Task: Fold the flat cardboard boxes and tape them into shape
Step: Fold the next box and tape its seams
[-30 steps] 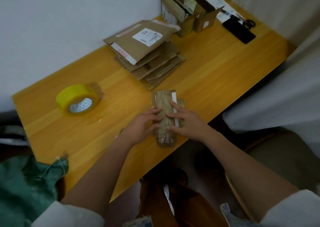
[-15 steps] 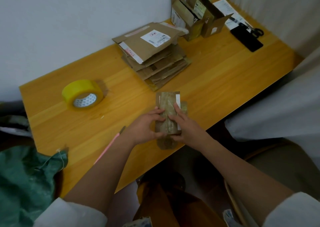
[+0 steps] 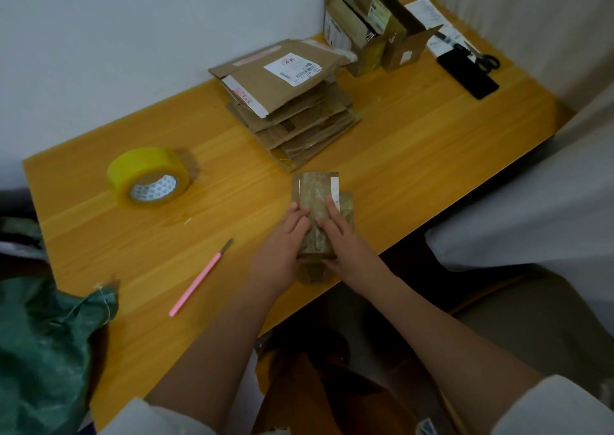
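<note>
Since a second ago the pink cutter (image 3: 200, 277) has come out from under the left forearm, and the view has shifted; the small cardboard box (image 3: 318, 215) sits at the same near table (image 3: 415, 155) edge. Left hand (image 3: 282, 245) curls round its left side; right hand (image 3: 344, 240) lies over the top, fingers mostly straight, pressing; thumb grip probably underneath, can't confirm. Step looks like pressing flaps or tape flat on this box. Next calls for the yellow tape roll (image 3: 149, 177), well apart to the far left; one hand must free up. Flat stack (image 3: 292, 109) waits far centre; folded boxes (image 3: 372, 29) far right.
</note>
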### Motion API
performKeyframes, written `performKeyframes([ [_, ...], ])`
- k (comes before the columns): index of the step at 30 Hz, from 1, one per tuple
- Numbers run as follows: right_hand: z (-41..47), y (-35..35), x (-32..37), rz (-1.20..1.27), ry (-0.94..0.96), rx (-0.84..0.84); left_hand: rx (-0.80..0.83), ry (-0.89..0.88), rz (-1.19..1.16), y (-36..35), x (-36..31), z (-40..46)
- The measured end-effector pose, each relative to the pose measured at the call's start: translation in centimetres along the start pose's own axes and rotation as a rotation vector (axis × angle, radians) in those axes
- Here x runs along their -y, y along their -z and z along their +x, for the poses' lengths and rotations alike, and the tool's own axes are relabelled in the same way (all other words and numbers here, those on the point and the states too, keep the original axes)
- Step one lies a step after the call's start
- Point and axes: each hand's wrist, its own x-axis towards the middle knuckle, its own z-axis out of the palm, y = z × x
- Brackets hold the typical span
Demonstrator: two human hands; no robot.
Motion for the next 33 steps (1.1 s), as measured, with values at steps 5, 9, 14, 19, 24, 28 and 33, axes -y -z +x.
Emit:
performKeyframes([
  [5, -0.3, 2.5, 0.4, -0.19, 0.088, -0.166, -0.005, 0.0, 0.137, 1.2, 0.1, -0.8],
  [9, 2.2, 4.5, 0.5, -0.064, -0.027, -0.335, -0.242, 0.218, 0.063, 2.1, 1.5, -1.7],
  [14, 6.7, 5.0, 0.6, 0.206, -0.232, -0.047, -0.345, 0.887, -0.483, 1.2, 0.3, -1.9],
  [19, 5.7, 5.0, 1.5, 0.319, -0.332, 0.018, -0.363, 1.037, -0.951, 1.0, -1.8, -0.6],
  [24, 3.3, 1.6, 2.7, 0.373, -0.513, -0.175, -0.434, 0.977, -0.876, 1.2, -1.6, 0.2],
  [28, 3.3, 0.9, 2.4, 0.435, -0.556, -0.337, -0.418, 0.98, -0.866, 0.8, -1.1, 0.1],
  [33, 3.6, 2.0, 1.3, 0.448, -0.563, -0.412, -0.46, 0.933, -0.826, 0.5, -1.0, -0.2],
])
